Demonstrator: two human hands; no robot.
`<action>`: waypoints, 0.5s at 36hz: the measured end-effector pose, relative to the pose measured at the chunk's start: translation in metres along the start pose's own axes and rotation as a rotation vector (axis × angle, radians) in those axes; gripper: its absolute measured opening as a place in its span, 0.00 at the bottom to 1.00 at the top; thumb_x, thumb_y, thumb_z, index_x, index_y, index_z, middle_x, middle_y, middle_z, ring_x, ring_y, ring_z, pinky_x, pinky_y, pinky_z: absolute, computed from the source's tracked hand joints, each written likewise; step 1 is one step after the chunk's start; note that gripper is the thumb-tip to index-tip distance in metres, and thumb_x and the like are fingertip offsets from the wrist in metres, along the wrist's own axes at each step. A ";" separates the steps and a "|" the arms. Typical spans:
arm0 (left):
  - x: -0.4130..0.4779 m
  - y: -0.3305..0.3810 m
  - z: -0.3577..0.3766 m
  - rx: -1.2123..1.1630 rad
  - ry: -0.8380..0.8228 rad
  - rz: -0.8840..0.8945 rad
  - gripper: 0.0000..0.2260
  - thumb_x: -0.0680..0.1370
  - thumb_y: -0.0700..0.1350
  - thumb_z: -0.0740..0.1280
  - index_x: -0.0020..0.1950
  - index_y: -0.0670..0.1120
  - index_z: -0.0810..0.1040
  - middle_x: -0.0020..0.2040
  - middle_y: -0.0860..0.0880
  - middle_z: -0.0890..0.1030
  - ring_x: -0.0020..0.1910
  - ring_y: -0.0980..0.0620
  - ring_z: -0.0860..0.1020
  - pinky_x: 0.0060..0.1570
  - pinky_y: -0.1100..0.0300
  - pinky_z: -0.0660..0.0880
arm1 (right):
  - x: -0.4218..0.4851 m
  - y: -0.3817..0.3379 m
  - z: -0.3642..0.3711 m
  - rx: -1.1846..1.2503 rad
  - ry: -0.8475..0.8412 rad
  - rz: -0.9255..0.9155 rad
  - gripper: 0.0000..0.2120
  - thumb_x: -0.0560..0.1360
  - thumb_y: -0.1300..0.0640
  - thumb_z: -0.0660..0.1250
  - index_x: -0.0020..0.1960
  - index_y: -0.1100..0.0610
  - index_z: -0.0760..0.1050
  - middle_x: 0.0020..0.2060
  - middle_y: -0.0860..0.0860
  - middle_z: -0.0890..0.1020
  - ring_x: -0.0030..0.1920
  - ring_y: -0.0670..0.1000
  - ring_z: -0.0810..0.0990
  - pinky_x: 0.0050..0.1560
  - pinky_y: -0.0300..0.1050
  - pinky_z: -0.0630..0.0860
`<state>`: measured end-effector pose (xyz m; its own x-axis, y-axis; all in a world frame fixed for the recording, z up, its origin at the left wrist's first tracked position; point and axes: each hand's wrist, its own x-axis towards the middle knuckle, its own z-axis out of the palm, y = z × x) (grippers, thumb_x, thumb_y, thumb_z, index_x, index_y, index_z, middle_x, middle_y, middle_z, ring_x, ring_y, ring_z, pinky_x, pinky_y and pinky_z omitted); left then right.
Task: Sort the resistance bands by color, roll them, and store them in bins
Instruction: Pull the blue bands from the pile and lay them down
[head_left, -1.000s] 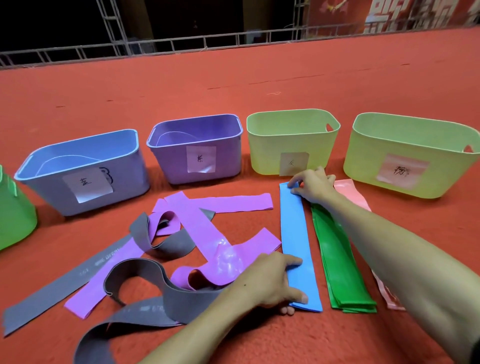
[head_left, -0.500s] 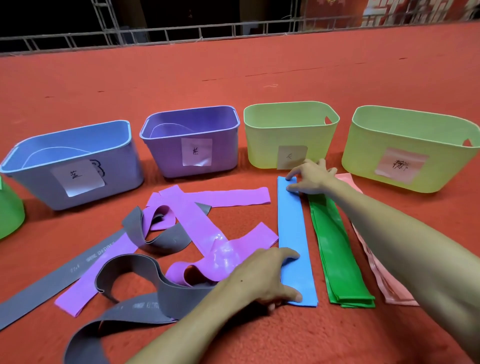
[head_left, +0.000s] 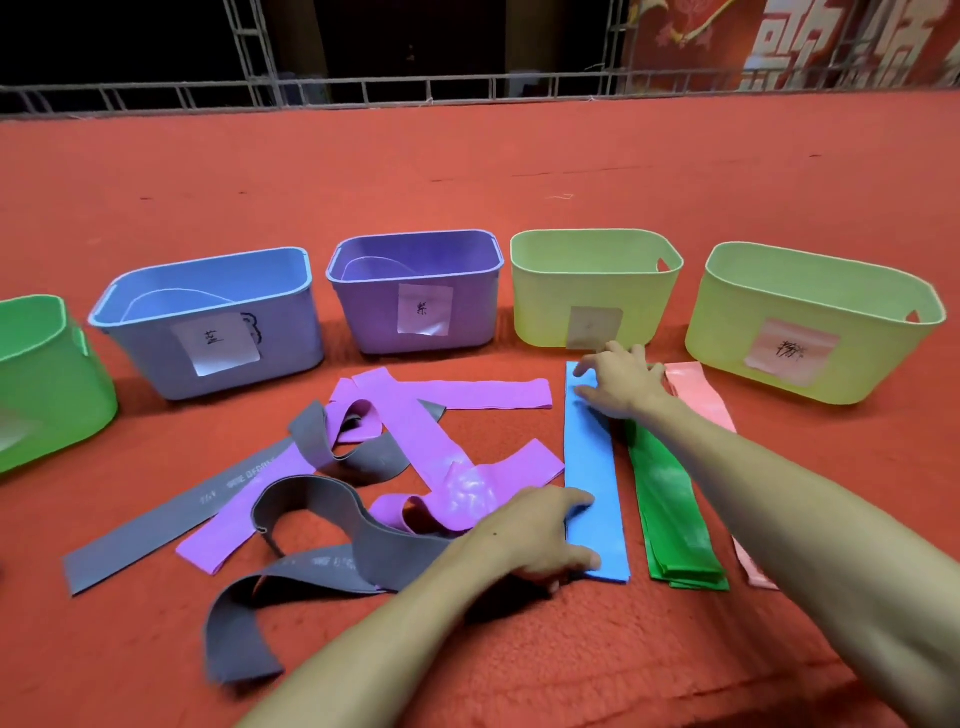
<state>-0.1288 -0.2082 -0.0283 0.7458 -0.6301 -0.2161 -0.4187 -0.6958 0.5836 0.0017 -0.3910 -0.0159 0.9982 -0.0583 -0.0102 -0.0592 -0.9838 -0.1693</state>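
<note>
Head: left hand (head_left: 540, 538) rests on blue band (head_left: 590, 460)

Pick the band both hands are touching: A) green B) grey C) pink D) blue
D: the left hand lies on the near end of the blue band, and the right hand presses its far end by the bins.
</note>
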 end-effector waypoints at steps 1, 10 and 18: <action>-0.005 0.001 -0.001 0.014 0.037 0.008 0.29 0.76 0.49 0.70 0.74 0.48 0.65 0.45 0.44 0.84 0.52 0.49 0.81 0.56 0.59 0.72 | -0.008 -0.003 -0.001 0.038 -0.016 -0.046 0.15 0.75 0.46 0.67 0.59 0.47 0.78 0.60 0.53 0.75 0.62 0.59 0.70 0.64 0.56 0.68; -0.044 -0.004 -0.036 0.190 0.320 0.041 0.12 0.76 0.46 0.68 0.59 0.45 0.79 0.50 0.46 0.83 0.51 0.46 0.79 0.53 0.59 0.69 | -0.077 -0.044 -0.007 0.243 -0.178 -0.191 0.07 0.72 0.54 0.71 0.49 0.53 0.83 0.47 0.52 0.84 0.47 0.50 0.80 0.46 0.40 0.73; -0.069 -0.033 -0.069 0.366 0.248 -0.081 0.13 0.78 0.47 0.65 0.61 0.47 0.79 0.61 0.44 0.78 0.61 0.45 0.75 0.60 0.56 0.69 | -0.093 -0.053 0.012 0.100 -0.236 -0.083 0.01 0.63 0.40 0.67 0.35 0.34 0.76 0.44 0.46 0.82 0.56 0.57 0.78 0.59 0.58 0.73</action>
<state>-0.1304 -0.1184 0.0214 0.8668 -0.4978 -0.0299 -0.4762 -0.8439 0.2470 -0.0878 -0.3318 -0.0174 0.9726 0.0750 -0.2199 0.0118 -0.9612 -0.2757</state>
